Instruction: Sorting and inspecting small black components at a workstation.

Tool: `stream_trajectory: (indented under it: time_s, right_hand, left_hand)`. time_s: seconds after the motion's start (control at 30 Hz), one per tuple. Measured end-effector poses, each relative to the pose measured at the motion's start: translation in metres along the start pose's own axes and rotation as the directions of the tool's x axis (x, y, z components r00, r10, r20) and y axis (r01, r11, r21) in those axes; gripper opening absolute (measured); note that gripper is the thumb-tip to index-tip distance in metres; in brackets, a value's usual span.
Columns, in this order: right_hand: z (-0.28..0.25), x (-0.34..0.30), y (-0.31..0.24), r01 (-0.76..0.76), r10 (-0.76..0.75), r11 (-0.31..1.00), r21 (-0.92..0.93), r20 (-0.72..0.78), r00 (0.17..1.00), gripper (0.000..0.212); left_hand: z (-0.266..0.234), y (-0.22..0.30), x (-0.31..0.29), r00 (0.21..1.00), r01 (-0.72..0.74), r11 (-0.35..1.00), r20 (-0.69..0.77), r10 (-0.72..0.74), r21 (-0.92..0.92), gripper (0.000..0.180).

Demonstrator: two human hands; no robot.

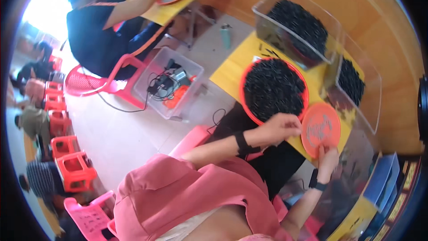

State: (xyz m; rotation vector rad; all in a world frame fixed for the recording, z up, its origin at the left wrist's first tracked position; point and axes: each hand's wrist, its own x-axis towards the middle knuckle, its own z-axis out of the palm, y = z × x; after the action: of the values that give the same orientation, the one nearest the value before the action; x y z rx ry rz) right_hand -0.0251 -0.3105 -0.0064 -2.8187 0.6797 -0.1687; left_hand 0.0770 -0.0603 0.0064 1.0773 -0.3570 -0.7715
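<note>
My left hand (277,130) hovers at the near edge of a red round basin (243,93) heaped with small black pieces (273,87). Its fingers are pinched together, and what they hold, if anything, is too small to make out. To the right, an orange plate (335,122) carries small silvery metal parts (320,128). My right hand (329,157) reaches over the plate's near rim with thumb and fingers closed; anything between them cannot be made out. Both wrists wear dark bands.
Clear plastic bins (332,60) of black pieces stand behind the basin on the yellow table (229,73). Left on the floor is a clear tub (147,82) of cables. A seated person (100,31) works at another table. Red stools (76,172) line the far left.
</note>
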Motion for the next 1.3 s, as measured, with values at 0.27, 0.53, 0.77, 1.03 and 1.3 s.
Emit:
stream_trajectory:
  time_s: [0.27, 0.53, 0.77, 1.03, 1.3]
  right_hand:
    - [-0.034, -0.017, -0.048, 0.066, -0.03, 0.934, 0.352, -0.108, 0.994, 0.014]
    - [-0.053, -0.036, -0.08, 0.314, -0.231, 0.828, 0.465, -0.227, 0.946, 0.012]
    - [-0.048, -0.035, -0.065, 0.5, -0.375, 0.801, 0.33, -0.374, 0.848, 0.016]
    - [-0.026, -0.023, -0.051, 0.609, -0.427, 0.599, 0.52, -0.435, 0.792, 0.014]
    - [-0.046, -0.033, -0.034, 0.476, -0.364, 0.577, 0.664, -0.312, 0.878, 0.011]
  left_hand:
    - [0.037, -0.02, 0.023, 0.996, 0.014, 1.0, 0.093, -0.015, 0.015, 0.017]
    - [0.044, -0.031, 0.033, 0.985, 0.123, 0.991, 0.129, -0.116, -0.051, 0.017]
    - [0.038, -0.017, 0.029, 0.927, 0.296, 0.947, 0.278, -0.253, -0.124, 0.02]
    - [0.021, -0.014, 0.03, 0.939, 0.324, 0.946, 0.126, -0.32, -0.013, 0.023]
    - [0.048, -0.02, 0.035, 0.922, 0.357, 0.923, 0.215, -0.323, -0.141, 0.016]
